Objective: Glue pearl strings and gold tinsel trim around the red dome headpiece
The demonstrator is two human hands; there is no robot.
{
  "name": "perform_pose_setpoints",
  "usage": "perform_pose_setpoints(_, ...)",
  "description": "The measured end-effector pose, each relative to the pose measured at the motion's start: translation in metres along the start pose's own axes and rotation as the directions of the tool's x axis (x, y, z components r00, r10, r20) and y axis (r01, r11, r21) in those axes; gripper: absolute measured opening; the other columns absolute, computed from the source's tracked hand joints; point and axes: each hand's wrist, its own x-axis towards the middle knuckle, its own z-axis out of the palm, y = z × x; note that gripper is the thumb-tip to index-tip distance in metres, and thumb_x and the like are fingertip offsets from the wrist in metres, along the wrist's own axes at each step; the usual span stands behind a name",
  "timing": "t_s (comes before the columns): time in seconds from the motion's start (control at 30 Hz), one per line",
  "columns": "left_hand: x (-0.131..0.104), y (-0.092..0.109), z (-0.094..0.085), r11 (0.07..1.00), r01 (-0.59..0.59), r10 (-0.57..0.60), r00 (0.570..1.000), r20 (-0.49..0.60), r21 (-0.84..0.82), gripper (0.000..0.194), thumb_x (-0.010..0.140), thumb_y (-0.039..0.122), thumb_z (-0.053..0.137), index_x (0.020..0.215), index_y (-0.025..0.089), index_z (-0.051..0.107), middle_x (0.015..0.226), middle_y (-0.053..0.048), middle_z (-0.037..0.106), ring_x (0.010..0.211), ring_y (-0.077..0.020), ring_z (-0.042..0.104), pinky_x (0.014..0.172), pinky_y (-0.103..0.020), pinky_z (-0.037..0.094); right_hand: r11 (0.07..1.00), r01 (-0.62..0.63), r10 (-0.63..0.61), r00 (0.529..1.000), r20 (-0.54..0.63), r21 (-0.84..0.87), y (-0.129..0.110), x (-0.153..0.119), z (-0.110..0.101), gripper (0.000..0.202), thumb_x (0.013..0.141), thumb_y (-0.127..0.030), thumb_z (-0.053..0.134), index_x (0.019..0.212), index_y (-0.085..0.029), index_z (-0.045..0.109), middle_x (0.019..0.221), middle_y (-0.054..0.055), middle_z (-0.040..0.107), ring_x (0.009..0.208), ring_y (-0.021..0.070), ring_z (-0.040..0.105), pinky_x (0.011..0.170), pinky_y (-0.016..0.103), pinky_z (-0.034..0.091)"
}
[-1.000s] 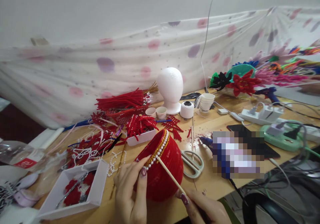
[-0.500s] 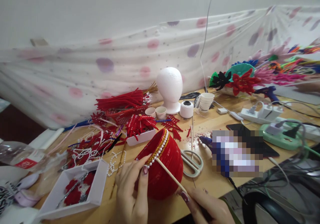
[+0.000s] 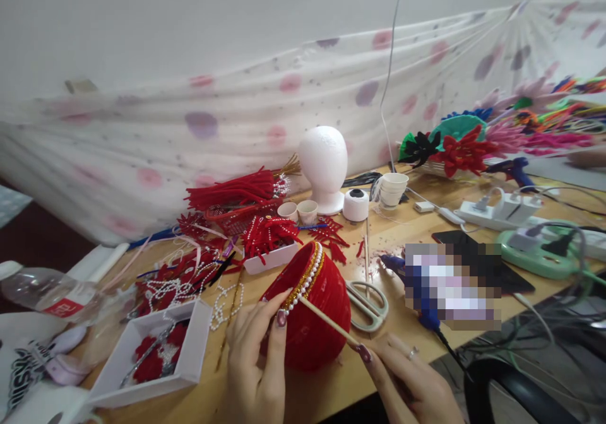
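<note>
Lying at far left, a clear bottle (image 3: 71,296) has its cap toward the left edge of view. Next, a white open box (image 3: 195,351) contains red flower shapes (image 3: 150,359) and silvery trim. Behind it, a red basket (image 3: 231,223) bears red stems (image 3: 231,189), and a low white tray (image 3: 272,260) holds beaded red strips (image 3: 269,235). The left hand (image 3: 255,351) pinches the rim of a red bowl-shaped piece (image 3: 324,323) above the table (image 3: 326,395), at centre front. Its mouth tilts up and leftward, its rounded base down and rightward. A thin stick (image 3: 329,322) slants from the pearl trim (image 3: 310,279) down to the right hand (image 3: 411,376), pinched between thumb and fingers. Scissors (image 3: 372,309) lie just beside the piece; bare wood continues rightward to the slanting near edge.
</note>
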Motion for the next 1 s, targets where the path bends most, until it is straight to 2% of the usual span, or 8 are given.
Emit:
perform_pose_setpoints(0.2, -0.001, 0.003, -0.003, 0.995, 0.087, -0.086, 0.996, 0.013, -0.048, 0.026, 0.098, 0.038, 0.055, 0.114, 0.032, 0.074, 0.116, -0.004, 0.076, 0.109, -0.0244, 0.069, 0.091, -0.037, 0.056, 0.986, -0.16, 0.155, 0.984, 0.092, 0.052, -0.012, 0.003, -0.001, 0.04, 0.101, -0.039, 0.05, 0.072, -0.022, 0.07, 0.067, 0.002, 0.063, 0.067, 0.0184, 0.066, 0.067, 0.024, 0.057)
perform_pose_setpoints(0.33, -0.002, 0.005, -0.004, 0.988, 0.146, -0.143, 0.989, 0.043, -0.059, 0.03, 0.097, 0.044, 0.054, 0.113, 0.031, 0.075, 0.116, -0.005, 0.075, 0.115, -0.0267, 0.067, 0.094, -0.04, 0.056, 0.98, -0.182, 0.176, 0.982, 0.071, 0.082, -0.015, 0.002, -0.002, 0.034, 0.1, -0.038, 0.054, 0.08, -0.023, 0.075, 0.072, 0.003, 0.067, 0.075, 0.0197, 0.069, 0.069, 0.025, 0.056)
perform_pose_setpoints(0.4, -0.002, 0.005, -0.005, 0.981, 0.176, -0.172, 0.983, 0.057, -0.077, 0.033, 0.097, 0.047, 0.054, 0.113, 0.029, 0.076, 0.117, -0.006, 0.075, 0.118, -0.0279, 0.066, 0.096, -0.041, 0.056, 0.981, -0.17, 0.166, 0.985, 0.042, 0.092, -0.015, 0.002, -0.003, 0.03, 0.1, -0.037, 0.055, 0.086, -0.023, 0.078, 0.075, 0.003, 0.069, 0.073, 0.0187, 0.069, 0.065, 0.025, 0.055)
perform_pose_setpoints(0.6, 0.0, 0.008, -0.01, 0.929, 0.327, -0.306, 0.942, 0.141, -0.17, 0.039, 0.093, 0.053, 0.058, 0.114, 0.025, 0.075, 0.12, -0.009, 0.073, 0.119, -0.0279, 0.066, 0.09, -0.037, 0.06, 0.993, -0.079, 0.085, 0.994, -0.062, 0.092, -0.014, 0.007, -0.005, 0.021, 0.098, -0.03, 0.061, 0.087, -0.024, 0.078, 0.08, 0.003, 0.071, 0.07, 0.0166, 0.069, 0.061, 0.023, 0.053)
perform_pose_setpoints(0.7, 0.003, 0.009, -0.013, 0.894, 0.404, -0.377, 0.912, 0.162, -0.196, 0.043, 0.092, 0.056, 0.058, 0.115, 0.023, 0.075, 0.127, -0.011, 0.072, 0.124, -0.0281, 0.064, 0.098, -0.038, 0.057, 0.997, -0.017, 0.029, 0.987, -0.157, 0.078, -0.016, 0.011, -0.006, 0.013, 0.095, -0.027, 0.066, 0.091, -0.025, 0.078, 0.08, 0.002, 0.071, 0.068, 0.0152, 0.069, 0.06, 0.021, 0.053)
perform_pose_setpoints(0.77, 0.005, 0.009, -0.016, 0.872, 0.446, -0.403, 0.889, 0.219, -0.204, 0.046, 0.091, 0.058, 0.059, 0.115, 0.023, 0.075, 0.129, -0.01, 0.072, 0.126, -0.0284, 0.063, 0.1, -0.038, 0.056, 0.999, 0.017, -0.007, 0.979, -0.201, 0.049, -0.018, 0.014, -0.008, 0.012, 0.095, -0.026, 0.066, 0.088, -0.025, 0.076, 0.079, 0.001, 0.07, 0.068, 0.0147, 0.069, 0.059, 0.021, 0.052)
perform_pose_setpoints(0.83, 0.007, 0.009, -0.017, 0.863, 0.462, -0.413, 0.878, 0.242, -0.205, 0.047, 0.09, 0.06, 0.059, 0.113, 0.023, 0.076, 0.125, -0.01, 0.074, 0.123, -0.0289, 0.065, 0.098, -0.037, 0.057, 0.999, 0.041, -0.038, 0.981, -0.189, 0.012, -0.019, 0.018, -0.009, 0.015, 0.095, -0.025, 0.064, 0.084, -0.024, 0.073, 0.077, 0.001, 0.068, 0.064, 0.0138, 0.067, 0.057, 0.021, 0.05)
perform_pose_setpoints(1.0, 0.009, 0.01, -0.014, 0.866, 0.447, -0.421, 0.894, 0.155, -0.222, 0.047, 0.089, 0.061, 0.059, 0.106, 0.022, 0.078, 0.113, -0.01, 0.078, 0.115, -0.0296, 0.069, 0.094, -0.036, 0.056, 0.996, 0.086, -0.09, 0.987, -0.134, -0.036, -0.017, 0.03, -0.01, 0.019, 0.097, -0.022, 0.062, 0.078, -0.022, 0.067, 0.072, 0.0, 0.062, 0.058, 0.0122, 0.062, 0.05, 0.021, 0.046)
